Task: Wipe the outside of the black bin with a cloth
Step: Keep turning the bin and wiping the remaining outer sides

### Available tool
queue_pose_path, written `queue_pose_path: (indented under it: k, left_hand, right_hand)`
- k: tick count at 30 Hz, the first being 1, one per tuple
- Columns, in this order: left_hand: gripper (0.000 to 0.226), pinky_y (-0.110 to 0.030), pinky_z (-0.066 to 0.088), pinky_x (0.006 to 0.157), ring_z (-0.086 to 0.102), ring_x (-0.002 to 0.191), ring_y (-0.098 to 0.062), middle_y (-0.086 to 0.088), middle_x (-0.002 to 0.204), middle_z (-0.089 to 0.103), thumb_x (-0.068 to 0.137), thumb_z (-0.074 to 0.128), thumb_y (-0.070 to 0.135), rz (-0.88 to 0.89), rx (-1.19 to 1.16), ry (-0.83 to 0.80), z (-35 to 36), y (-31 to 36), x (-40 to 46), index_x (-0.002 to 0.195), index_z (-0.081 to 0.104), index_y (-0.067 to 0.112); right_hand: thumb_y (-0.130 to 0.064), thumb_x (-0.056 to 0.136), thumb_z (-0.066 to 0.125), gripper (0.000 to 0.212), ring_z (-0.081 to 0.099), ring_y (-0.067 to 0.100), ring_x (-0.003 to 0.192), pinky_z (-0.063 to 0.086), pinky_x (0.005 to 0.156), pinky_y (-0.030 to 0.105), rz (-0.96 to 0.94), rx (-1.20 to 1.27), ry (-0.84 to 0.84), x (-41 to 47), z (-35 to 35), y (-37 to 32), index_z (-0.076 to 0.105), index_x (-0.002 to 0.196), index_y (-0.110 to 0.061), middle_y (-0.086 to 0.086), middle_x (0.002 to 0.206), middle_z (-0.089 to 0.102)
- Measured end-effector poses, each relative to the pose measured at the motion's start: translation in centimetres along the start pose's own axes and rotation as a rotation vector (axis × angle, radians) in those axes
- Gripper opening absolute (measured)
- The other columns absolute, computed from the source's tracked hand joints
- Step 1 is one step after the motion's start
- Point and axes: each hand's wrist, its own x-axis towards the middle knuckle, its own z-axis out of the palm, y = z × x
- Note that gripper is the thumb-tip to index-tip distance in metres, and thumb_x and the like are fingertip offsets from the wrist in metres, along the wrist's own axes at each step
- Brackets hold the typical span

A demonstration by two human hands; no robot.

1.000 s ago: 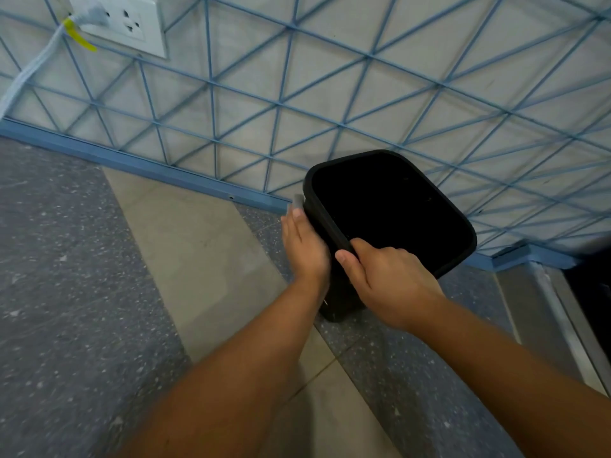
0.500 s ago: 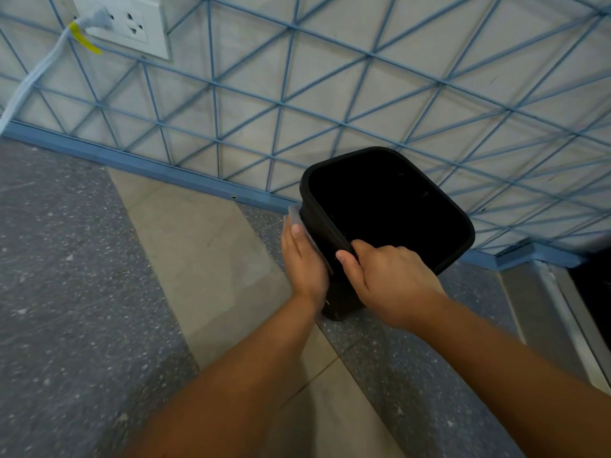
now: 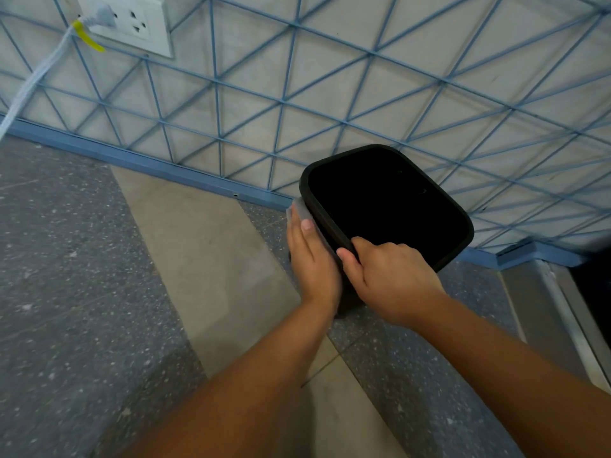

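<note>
Left hand (image 3: 312, 259) presses the cloth (image 3: 299, 211) flat against the bin (image 3: 443, 256)'s left side; right hand (image 3: 390, 276) grips its near rim. Open floor (image 3: 99, 292) lies left.

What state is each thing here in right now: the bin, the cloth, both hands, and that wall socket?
Black plastic bin: open-topped, no lid, tilted, inside too dark to see.
Pale grey cloth: pressed flat against the bin's outer side under the left hand.
Left hand: fingers straight, pressing the cloth.
Right hand: gripping the bin's rim.
White wall socket: one white cable plugged in.
</note>
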Motion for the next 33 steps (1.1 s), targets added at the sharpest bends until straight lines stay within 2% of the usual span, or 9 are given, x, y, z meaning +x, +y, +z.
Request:
queue_pose_path:
  k: [5, 9, 12, 14, 18, 22, 26, 31, 33]
  left_hand:
    - [0.055, -0.048, 0.039, 0.125, 0.055, 0.143, -0.025, -0.012, 0.150, 0.060, 0.114, 0.031, 0.044, -0.183, -0.074, -0.013, -0.3, -1.0, 3.2, 0.151, 0.054, 0.011]
    - [0.070, -0.034, 0.032, 0.128, 0.041, 0.152, -0.009, 0.011, 0.159, 0.046, 0.102, 0.031, 0.059, 0.024, -0.050, -0.028, 0.5, -0.1, 1.5, 0.158, 0.046, 0.020]
    - [0.073, -0.052, 0.041, 0.123, 0.057, 0.140, -0.022, -0.007, 0.147, 0.062, 0.099, 0.031, 0.066, -0.044, -0.053, -0.051, -0.3, -1.0, 3.4, 0.146, 0.057, 0.015]
    - [0.062, -0.055, 0.044, 0.119, 0.062, 0.131, -0.025, -0.017, 0.138, 0.066, 0.108, 0.033, 0.053, -0.104, -0.083, -0.040, 0.0, -0.4, 3.9, 0.139, 0.061, 0.007]
    - [0.068, -0.036, 0.032, 0.130, 0.041, 0.154, -0.015, -0.004, 0.164, 0.046, 0.106, 0.031, 0.054, 0.058, -0.037, -0.051, 0.2, -0.4, 1.5, 0.159, 0.043, 0.015]
    - [0.088, -0.051, 0.035, 0.127, 0.049, 0.148, -0.028, -0.014, 0.154, 0.056, 0.095, 0.030, 0.068, -0.004, -0.011, -0.001, 0.0, -1.4, 3.7, 0.153, 0.049, 0.006]
    - [0.062, -0.031, 0.030, 0.129, 0.039, 0.152, -0.008, 0.016, 0.155, 0.045, 0.104, 0.031, 0.051, 0.097, -0.023, -0.007, 0.7, -0.5, 1.9, 0.158, 0.042, 0.020]
    - [0.066, -0.056, 0.043, 0.119, 0.061, 0.130, -0.028, -0.020, 0.137, 0.065, 0.105, 0.034, 0.052, -0.045, -0.048, 0.007, 0.0, -1.9, 3.9, 0.138, 0.058, 0.000]
    - [0.067, -0.034, 0.036, 0.127, 0.051, 0.145, -0.009, 0.006, 0.153, 0.057, 0.102, 0.032, 0.055, 0.036, -0.017, -0.003, 0.4, -0.9, 2.8, 0.150, 0.053, 0.012]
  right_hand:
    - [-0.048, 0.100, 0.020, 0.033, 0.044, 0.023, 0.061, 0.039, 0.060, 0.035, -0.006, 0.000, -0.014, 0.3, 0.1, -0.1, 0.037, 0.087, -0.022, -0.003, 0.064, 0.042]
    - [-0.046, 0.101, 0.022, 0.037, 0.041, 0.022, 0.061, 0.034, 0.059, 0.034, -0.008, -0.044, -0.031, 0.3, -0.2, 0.1, 0.046, 0.098, -0.018, -0.002, 0.068, 0.044]
    - [-0.046, 0.101, 0.023, 0.037, 0.043, 0.019, 0.057, 0.037, 0.056, 0.034, -0.021, -0.043, -0.057, 0.4, -0.2, -0.1, 0.047, 0.100, -0.018, -0.006, 0.062, 0.040]
    - [-0.045, 0.101, 0.023, 0.036, 0.043, 0.018, 0.056, 0.038, 0.055, 0.034, -0.019, -0.048, -0.063, 0.5, -0.2, -0.2, 0.046, 0.100, -0.018, -0.006, 0.061, 0.038]
    - [-0.044, 0.101, 0.023, 0.037, 0.044, 0.021, 0.062, 0.037, 0.059, 0.035, -0.017, -0.040, -0.073, 0.6, -0.5, -0.2, 0.047, 0.102, -0.016, -0.002, 0.068, 0.044]
    - [-0.045, 0.101, 0.023, 0.037, 0.046, 0.020, 0.060, 0.041, 0.058, 0.036, -0.033, -0.025, -0.065, 0.5, -0.4, -0.2, 0.047, 0.102, -0.017, -0.002, 0.068, 0.046]
    - [-0.045, 0.101, 0.023, 0.036, 0.043, 0.021, 0.062, 0.034, 0.058, 0.034, -0.037, -0.041, -0.058, 0.5, -0.5, 0.0, 0.047, 0.103, -0.018, -0.002, 0.071, 0.046]
    - [-0.045, 0.101, 0.022, 0.035, 0.047, 0.020, 0.060, 0.039, 0.057, 0.035, -0.048, -0.015, -0.071, 0.5, -0.4, -0.1, 0.045, 0.100, -0.019, -0.003, 0.068, 0.048]
    - [-0.045, 0.101, 0.022, 0.036, 0.046, 0.021, 0.061, 0.039, 0.059, 0.036, -0.044, -0.019, -0.071, 0.5, -0.4, 0.0, 0.046, 0.101, -0.019, -0.003, 0.069, 0.048]
